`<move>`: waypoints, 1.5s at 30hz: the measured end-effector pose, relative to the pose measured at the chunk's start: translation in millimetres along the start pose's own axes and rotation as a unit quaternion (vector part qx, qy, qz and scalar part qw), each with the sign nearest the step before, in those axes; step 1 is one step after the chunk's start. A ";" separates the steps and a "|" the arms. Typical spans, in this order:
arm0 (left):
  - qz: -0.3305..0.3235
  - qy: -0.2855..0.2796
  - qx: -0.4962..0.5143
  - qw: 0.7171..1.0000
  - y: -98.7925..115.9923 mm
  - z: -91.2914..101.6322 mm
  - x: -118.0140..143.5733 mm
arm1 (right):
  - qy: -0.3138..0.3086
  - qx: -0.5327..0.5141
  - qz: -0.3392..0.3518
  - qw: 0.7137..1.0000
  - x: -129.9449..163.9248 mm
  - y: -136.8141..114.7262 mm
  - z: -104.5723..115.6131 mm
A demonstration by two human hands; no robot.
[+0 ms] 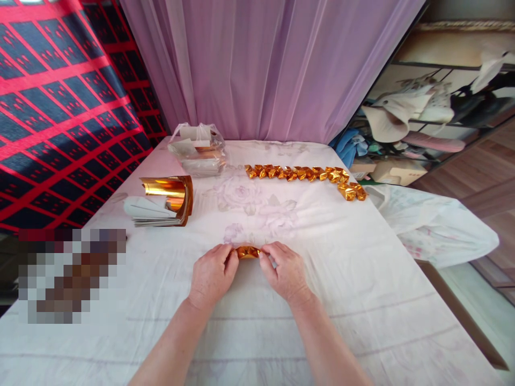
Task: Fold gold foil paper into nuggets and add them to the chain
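Between my two hands is a piece of shiny gold foil paper point(248, 252), partly folded and creased, just above or on the cloth. My left hand point(214, 269) pinches its left end with thumb and fingers. At its right end my right hand point(284, 269) grips in the same way. Farther off, a row of folded gold foil pieces point(298, 172) stretches to the right, with two more gold pieces point(351, 191) just in front of its right end. To the left lies a curled stack of gold foil sheets point(185, 199) with white-backed paper point(148, 211).
A clear plastic bag point(198, 150) of paper stands at the back left of the cloth-covered table point(169, 332). A blurred-out patch point(72, 276) covers something at the left. Purple curtains point(257, 69) hang behind; a loaded shelf point(422, 107) and a white plastic bag point(446, 225) are at the right.
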State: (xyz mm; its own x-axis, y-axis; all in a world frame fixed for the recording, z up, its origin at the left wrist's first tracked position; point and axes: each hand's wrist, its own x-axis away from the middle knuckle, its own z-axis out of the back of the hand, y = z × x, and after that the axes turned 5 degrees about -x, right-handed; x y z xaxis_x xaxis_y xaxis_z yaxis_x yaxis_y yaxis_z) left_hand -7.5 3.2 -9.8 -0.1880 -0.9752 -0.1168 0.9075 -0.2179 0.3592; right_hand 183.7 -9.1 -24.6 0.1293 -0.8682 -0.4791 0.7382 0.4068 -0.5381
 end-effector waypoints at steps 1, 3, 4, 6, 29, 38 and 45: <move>0.001 -0.003 0.005 1.000 -0.2 0.7 -0.4 | 0.002 -0.003 -0.003 1.000 0.1 0.9 0.6; 0.001 -0.010 0.018 1.000 -0.3 2.4 -1.0 | 0.007 0.002 -0.007 1.000 0.6 3.5 0.7; -0.001 -0.012 0.028 1.000 -0.3 3.3 -1.1 | 0.012 0.008 -0.011 1.000 1.0 5.3 0.2; -0.001 -0.014 0.051 0.999 -0.4 4.8 -1.2 | 0.025 0.024 -0.025 0.999 1.9 9.6 -1.5; 0.171 0.094 0.521 0.831 -24.8 6.1 -14.6 | 0.201 -0.195 -0.358 0.891 -11.9 45.4 19.4; 0.173 0.090 0.523 0.829 -23.1 4.2 -15.8 | 0.193 -0.062 -0.389 0.899 -44.4 102.4 59.6; 0.169 0.087 0.517 0.835 -25.5 2.1 -16.5 | 0.037 0.055 -0.336 0.940 -31.6 83.2 64.8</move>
State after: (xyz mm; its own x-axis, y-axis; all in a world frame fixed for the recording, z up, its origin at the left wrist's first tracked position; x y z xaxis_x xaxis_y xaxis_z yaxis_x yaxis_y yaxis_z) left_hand -28.3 24.8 -15.1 0.1518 -0.9870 0.0522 0.0711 0.0636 0.9954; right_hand 283.9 33.8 -9.3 -0.4334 -0.8949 -0.1067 0.7017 -0.2608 -0.6631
